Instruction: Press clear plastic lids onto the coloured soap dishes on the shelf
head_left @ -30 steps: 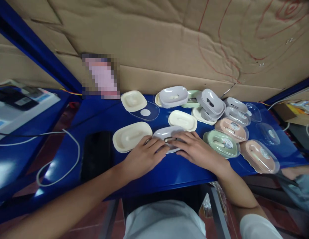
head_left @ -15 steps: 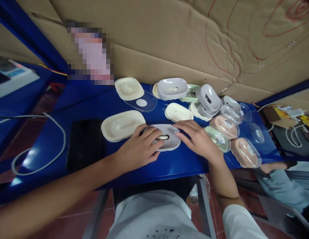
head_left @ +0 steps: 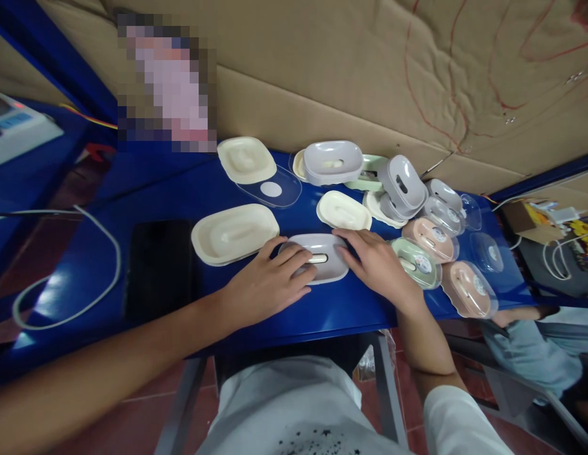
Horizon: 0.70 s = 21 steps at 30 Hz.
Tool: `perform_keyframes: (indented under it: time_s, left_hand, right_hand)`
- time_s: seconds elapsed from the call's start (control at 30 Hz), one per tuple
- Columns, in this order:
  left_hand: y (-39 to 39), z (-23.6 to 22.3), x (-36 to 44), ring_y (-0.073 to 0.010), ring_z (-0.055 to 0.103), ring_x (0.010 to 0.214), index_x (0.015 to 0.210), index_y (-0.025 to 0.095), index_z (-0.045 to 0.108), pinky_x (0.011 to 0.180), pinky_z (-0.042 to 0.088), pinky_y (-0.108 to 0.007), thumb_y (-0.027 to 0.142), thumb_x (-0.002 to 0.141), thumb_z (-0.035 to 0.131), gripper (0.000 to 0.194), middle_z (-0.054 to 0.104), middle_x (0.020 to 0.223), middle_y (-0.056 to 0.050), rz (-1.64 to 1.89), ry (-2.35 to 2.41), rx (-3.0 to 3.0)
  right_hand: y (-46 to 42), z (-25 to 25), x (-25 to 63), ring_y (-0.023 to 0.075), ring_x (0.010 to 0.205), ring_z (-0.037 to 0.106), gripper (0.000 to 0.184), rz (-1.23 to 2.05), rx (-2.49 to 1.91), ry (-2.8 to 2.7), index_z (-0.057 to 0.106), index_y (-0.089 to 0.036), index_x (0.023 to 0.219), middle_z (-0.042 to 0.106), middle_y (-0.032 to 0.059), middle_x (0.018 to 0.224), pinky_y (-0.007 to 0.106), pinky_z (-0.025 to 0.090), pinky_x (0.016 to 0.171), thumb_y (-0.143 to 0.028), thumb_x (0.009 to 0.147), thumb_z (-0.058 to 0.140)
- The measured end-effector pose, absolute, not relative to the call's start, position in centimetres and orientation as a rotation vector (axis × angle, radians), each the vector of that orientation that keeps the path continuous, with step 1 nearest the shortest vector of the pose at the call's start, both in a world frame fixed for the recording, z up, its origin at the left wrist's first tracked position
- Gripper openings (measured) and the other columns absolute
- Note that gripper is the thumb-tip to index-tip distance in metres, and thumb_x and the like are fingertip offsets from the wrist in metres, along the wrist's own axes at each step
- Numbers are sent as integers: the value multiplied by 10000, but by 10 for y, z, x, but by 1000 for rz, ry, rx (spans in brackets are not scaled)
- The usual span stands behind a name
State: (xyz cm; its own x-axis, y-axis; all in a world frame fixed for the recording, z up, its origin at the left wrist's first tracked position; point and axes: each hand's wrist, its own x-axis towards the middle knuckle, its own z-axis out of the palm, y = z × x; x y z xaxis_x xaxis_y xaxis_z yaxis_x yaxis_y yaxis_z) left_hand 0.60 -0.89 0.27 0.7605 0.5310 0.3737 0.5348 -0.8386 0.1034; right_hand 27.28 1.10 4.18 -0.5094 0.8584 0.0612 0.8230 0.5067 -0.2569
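A lavender oval dish [head_left: 336, 268] with a slot in its middle lies on the blue table in front of me. A pale, narrow piece [head_left: 318, 258] sits in that slot. My left hand [head_left: 279, 278] grips the dish's left part, its fingers bent over the inside near the slot. At the right end, my right hand [head_left: 372, 262] holds the rim, thumb inside and fingers along the far edge. Beside my left hand is a cream oval tray [head_left: 234, 234]. Close to my right hand lies a green oval box [head_left: 415, 264] under a clear cover.
Peach boxes [head_left: 469, 289] with clear covers lie at the right, below grey ones. Another lavender dish [head_left: 333, 161] and cream lids [head_left: 344, 210] stand at the back by the cardboard wall [head_left: 298, 76]. A black flat object [head_left: 157, 268] and white cable [head_left: 116, 253] lie left.
The camera view has shifted slightly. Both hands stay on the lavender dish, my left fingers still over its slot. No other object has visibly moved.
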Motion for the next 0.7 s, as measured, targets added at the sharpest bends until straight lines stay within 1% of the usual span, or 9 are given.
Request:
perform_keyframes:
  time_s: [0.1, 0.17, 0.23, 0.3, 0.37, 0.5, 0.6, 0.63, 0.7]
  left_hand:
    - [-2, 11, -2, -319, 676, 1231, 1234, 213, 712, 1132, 464, -529, 363, 1021, 708, 261, 720, 1350, -133, -747, -961, -2883]
    - [6, 19, -11, -334, 679, 1246, 1270, 218, 701, 1112, 476, -543, 342, 1044, 644, 264, 705, 1395, -141, -824, -1191, -2756]
    - [15, 24, -19, -369, 671, 1271, 1309, 212, 691, 1104, 475, -571, 303, 1029, 631, 301, 690, 1420, -159, -838, -1484, -2593]
    - [21, 24, -25, -419, 651, 1304, 1371, 188, 671, 1102, 466, -614, 293, 1012, 632, 376, 666, 1451, -197, -759, -1670, -2490]
    - [23, 19, -26, -445, 639, 1319, 1428, 165, 642, 1093, 461, -640, 288, 1020, 605, 428, 641, 1491, -228, -646, -1698, -2481]
    - [23, 7, -20, -427, 604, 1374, 1545, 184, 545, 1081, 449, -624, 288, 1070, 511, 488, 616, 1558, -208, -566, -1543, -2545]
    - [27, 2, -18, -406, 647, 1273, 1593, 167, 489, 1003, 463, -588, 296, 1097, 455, 513, 677, 1483, -201, -554, -1525, -2532]
    - [29, 1, -19, -395, 668, 1208, 1576, 156, 507, 967, 469, -568, 298, 1101, 446, 500, 714, 1418, -196, -541, -1536, -2518]
    - [34, 0, -21, -366, 687, 1094, 1477, 159, 604, 912, 472, -528, 307, 1096, 466, 431, 762, 1283, -172, -531, -1538, -2502]
  right_hand:
    - [11, 44, 270, 289, 1293, 697, 361, 296, -1394, -2508, 615, -237, 1454, 732, 107, 1411, 480, 549, 1115, -349, 1150, 455]
    - [12, 44, 270, 293, 1319, 676, 368, 239, -1404, -2443, 629, -227, 1443, 726, 105, 1418, 481, 533, 1133, -308, 1152, 419]
    - [15, 42, 271, 315, 1321, 665, 397, 163, -1461, -2385, 632, -196, 1447, 720, 126, 1421, 505, 530, 1126, -253, 1143, 383]
    - [18, 39, 274, 344, 1312, 665, 426, 108, -1538, -2356, 628, -160, 1455, 716, 153, 1422, 540, 536, 1103, -209, 1126, 361]
    - [21, 35, 276, 366, 1296, 672, 438, 85, -1593, -2354, 631, -144, 1451, 721, 162, 1415, 566, 541, 1083, -185, 1111, 359]
    - [21, 32, 277, 361, 1297, 671, 441, 98, -1568, -2376, 636, -182, 1446, 725, 142, 1413, 569, 546, 1058, -169, 1094, 370]
    - [18, 32, 275, 345, 1315, 664, 424, 152, -1503, -2383, 643, -206, 1434, 718, 125, 1431, 561, 542, 1067, -184, 1098, 384]
    - [18, 31, 274, 342, 1316, 665, 414, 164, -1489, -2377, 649, -205, 1425, 718, 122, 1432, 561, 540, 1075, -194, 1101, 390]
    - [18, 31, 273, 337, 1316, 667, 398, 174, -1469, -2358, 660, -200, 1408, 721, 120, 1428, 562, 534, 1093, -215, 1111, 395]
